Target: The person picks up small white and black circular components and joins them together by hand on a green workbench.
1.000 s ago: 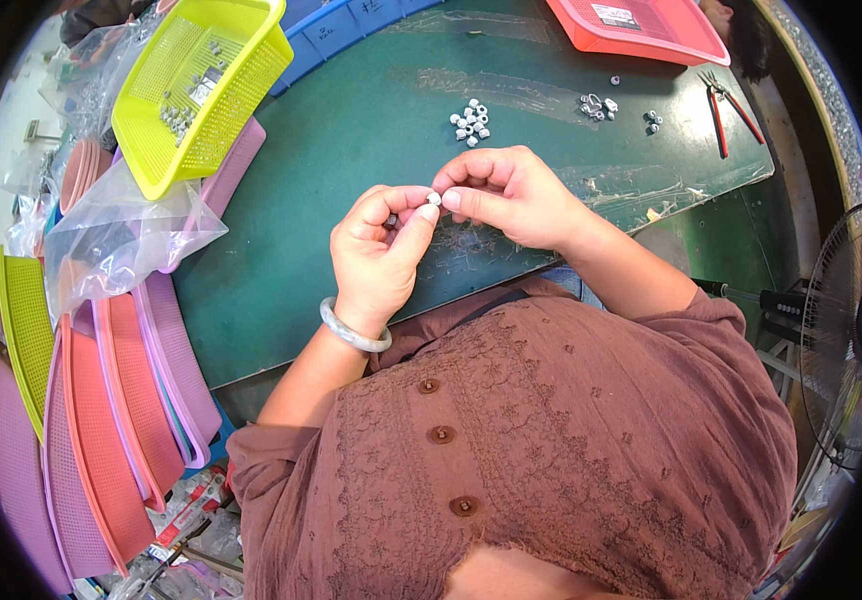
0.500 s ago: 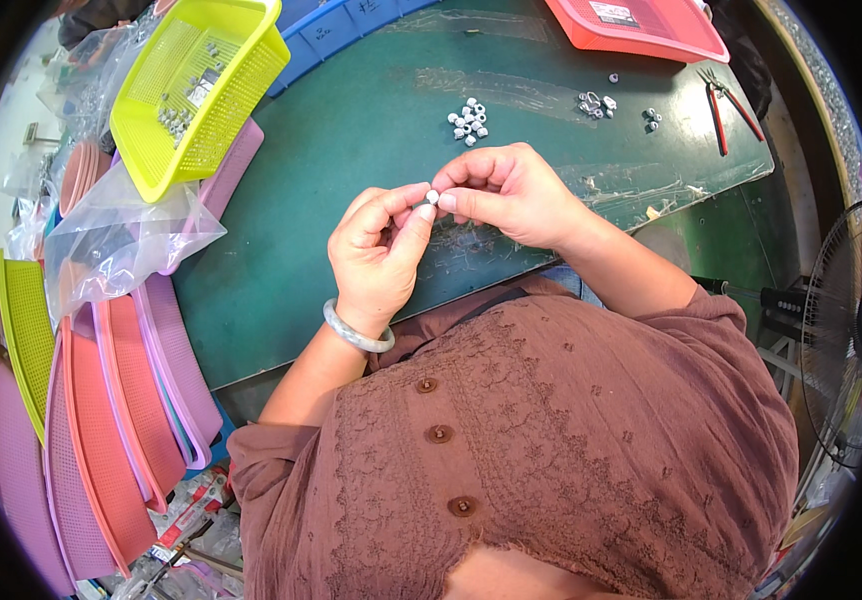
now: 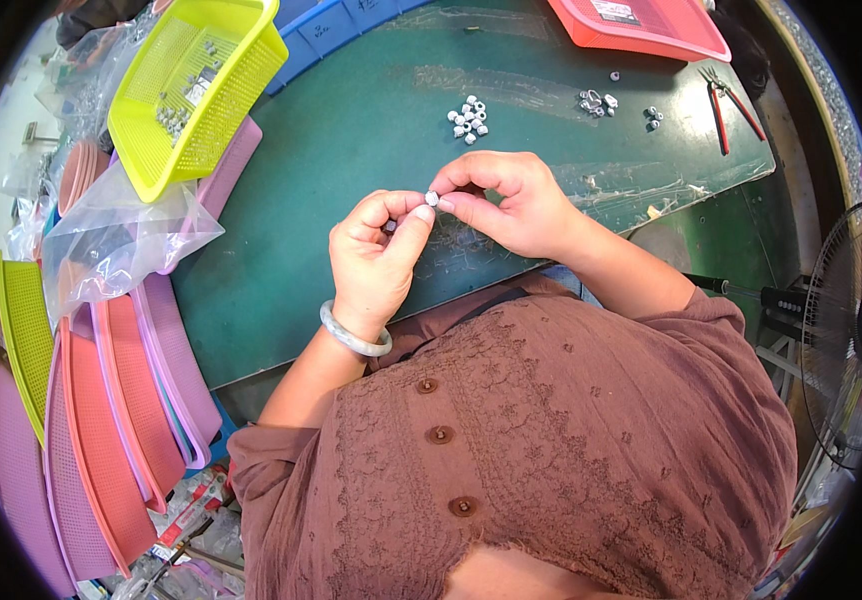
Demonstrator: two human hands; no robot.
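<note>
I see left hand [image 3: 376, 240] and right hand [image 3: 523, 208] both pinching one small silver bead [image 3: 432, 199], upper centre of frame, above table [image 3: 281, 250]. Step: close two-handed handling; next move, I'd judge, needs steady grip.

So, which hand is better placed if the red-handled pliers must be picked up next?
Probably the right hand, nearer the red-handled pliers at the right end of the green table. The left hand is farther away; both meet at a small silvery bead.
</note>
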